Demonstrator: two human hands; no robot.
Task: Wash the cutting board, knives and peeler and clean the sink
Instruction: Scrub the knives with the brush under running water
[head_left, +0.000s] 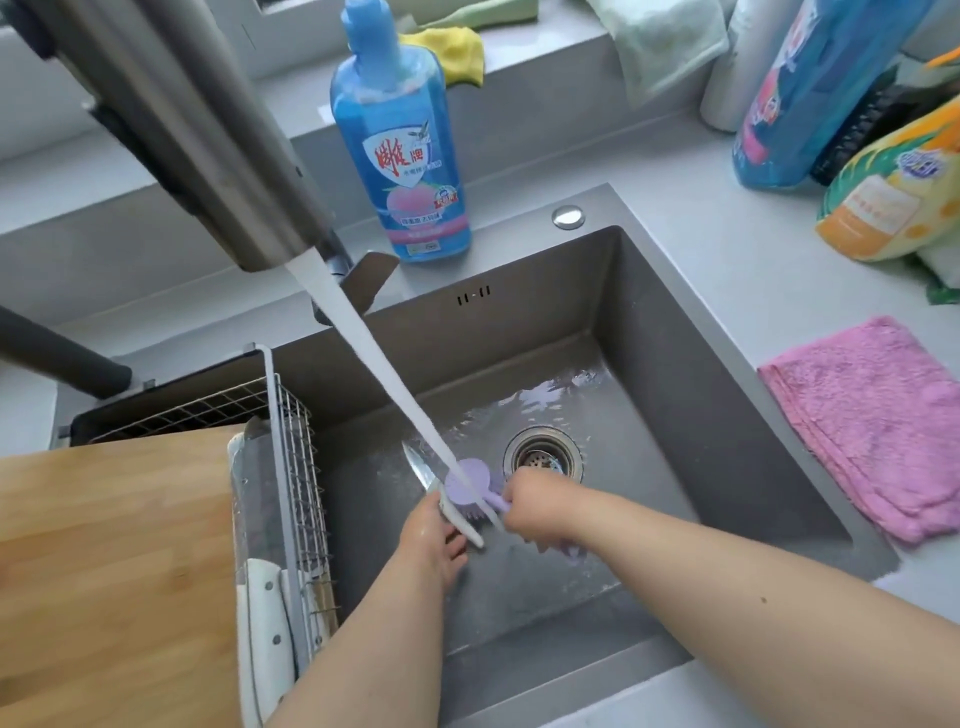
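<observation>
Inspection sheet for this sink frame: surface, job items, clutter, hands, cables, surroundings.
Surface: sink wet, faucet running.
Job's things: knife under the stream; cutting board at left; white-handled knife in wire rack.
Clutter: dish soap bottle, pink cloth, yellow cloth.
Grippers: left hand holds the knife; right hand grips purple brush.
Cables: nothing seen.
Surroundings: packages at right.

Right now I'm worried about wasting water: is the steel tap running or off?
Running. A white stream pours from the steel tap onto the purple scrubbing brush in the grey sink.
</observation>
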